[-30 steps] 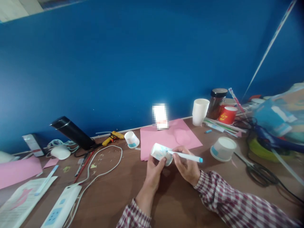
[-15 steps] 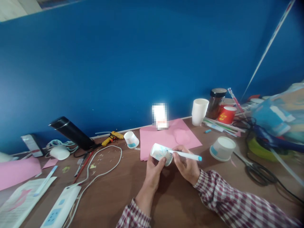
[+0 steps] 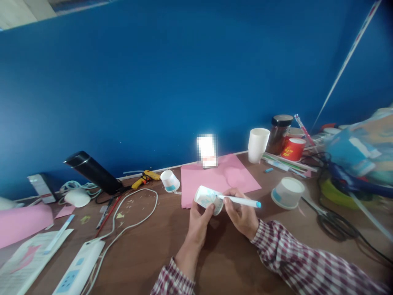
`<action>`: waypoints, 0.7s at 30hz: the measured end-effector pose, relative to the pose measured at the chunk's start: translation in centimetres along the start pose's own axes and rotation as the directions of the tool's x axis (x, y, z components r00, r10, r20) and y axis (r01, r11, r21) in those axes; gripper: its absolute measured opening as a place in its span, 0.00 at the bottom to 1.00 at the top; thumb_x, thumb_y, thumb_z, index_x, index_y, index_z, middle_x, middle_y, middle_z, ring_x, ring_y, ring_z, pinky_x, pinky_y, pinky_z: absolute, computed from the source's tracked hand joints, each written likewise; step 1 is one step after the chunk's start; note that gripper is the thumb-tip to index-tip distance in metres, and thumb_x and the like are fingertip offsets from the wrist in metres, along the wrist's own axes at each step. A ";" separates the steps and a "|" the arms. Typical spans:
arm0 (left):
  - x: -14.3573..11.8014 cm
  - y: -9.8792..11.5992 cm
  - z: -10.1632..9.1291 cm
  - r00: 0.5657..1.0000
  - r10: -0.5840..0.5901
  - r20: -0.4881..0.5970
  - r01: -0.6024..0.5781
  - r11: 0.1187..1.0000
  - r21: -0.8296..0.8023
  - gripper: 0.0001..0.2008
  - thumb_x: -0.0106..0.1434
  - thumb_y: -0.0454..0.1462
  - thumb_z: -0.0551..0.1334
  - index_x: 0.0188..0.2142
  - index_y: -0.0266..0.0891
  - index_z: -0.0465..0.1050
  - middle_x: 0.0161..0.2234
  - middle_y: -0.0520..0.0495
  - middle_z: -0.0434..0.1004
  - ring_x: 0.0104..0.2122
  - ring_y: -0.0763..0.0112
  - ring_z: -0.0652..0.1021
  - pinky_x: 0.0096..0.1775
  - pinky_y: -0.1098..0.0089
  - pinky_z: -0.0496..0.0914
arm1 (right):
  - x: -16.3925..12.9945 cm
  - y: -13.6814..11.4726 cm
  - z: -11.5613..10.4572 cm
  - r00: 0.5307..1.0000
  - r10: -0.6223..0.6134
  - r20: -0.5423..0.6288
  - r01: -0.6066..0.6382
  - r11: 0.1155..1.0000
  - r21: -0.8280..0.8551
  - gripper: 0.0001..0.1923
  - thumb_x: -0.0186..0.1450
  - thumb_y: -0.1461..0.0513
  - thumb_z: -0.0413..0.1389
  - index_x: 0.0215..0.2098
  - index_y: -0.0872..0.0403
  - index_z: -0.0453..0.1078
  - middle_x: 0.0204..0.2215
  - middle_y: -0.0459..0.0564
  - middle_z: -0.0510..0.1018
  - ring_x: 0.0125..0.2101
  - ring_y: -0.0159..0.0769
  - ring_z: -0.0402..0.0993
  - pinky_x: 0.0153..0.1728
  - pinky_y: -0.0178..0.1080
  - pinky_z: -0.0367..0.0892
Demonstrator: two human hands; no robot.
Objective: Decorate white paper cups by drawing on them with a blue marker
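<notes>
Left hand (image 3: pixel 199 221) gripped the paper cup (image 3: pixel 207 198) on its side above the table (image 3: pixel 147 254), cup axis running 10-to-4. Right hand (image 3: pixel 241 215) was closed on the marker (image 3: pixel 241 201), lying 9-to-3, tip on the cup base at its 9 o'clock, capped end toward 3.

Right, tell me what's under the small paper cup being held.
Below the small white-and-blue paper cup lie brown wooden desk and pink paper sheet; the left hand covers the rest.

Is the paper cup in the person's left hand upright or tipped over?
Tipped. The paper cup lies sideways in the left hand, while the right hand holds a marker against it.
</notes>
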State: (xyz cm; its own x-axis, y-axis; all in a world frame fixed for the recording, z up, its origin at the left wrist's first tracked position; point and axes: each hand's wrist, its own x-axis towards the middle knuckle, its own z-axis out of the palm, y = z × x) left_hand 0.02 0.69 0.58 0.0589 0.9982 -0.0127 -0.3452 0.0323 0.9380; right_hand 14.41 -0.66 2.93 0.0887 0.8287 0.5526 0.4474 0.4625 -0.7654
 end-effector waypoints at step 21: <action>0.1 -0.2 -0.1 1.000 -0.002 0.004 0.002 1.000 0.028 0.20 0.55 0.40 0.67 0.45 0.34 0.69 0.41 0.40 0.77 0.41 0.62 0.77 0.46 0.63 0.69 | -0.3 0.0 0.1 0.999 -0.044 -0.024 0.046 0.997 0.068 0.03 0.65 0.63 0.50 0.37 0.53 0.65 0.27 0.46 0.73 0.26 0.32 0.71 0.29 0.34 0.68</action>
State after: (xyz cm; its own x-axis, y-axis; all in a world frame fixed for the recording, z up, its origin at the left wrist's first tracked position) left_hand -0.01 0.75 0.38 0.0636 0.9979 -0.0130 -0.3188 0.0327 0.9473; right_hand 14.26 -0.82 2.74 0.0904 0.7994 0.5939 0.3892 0.5206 -0.7600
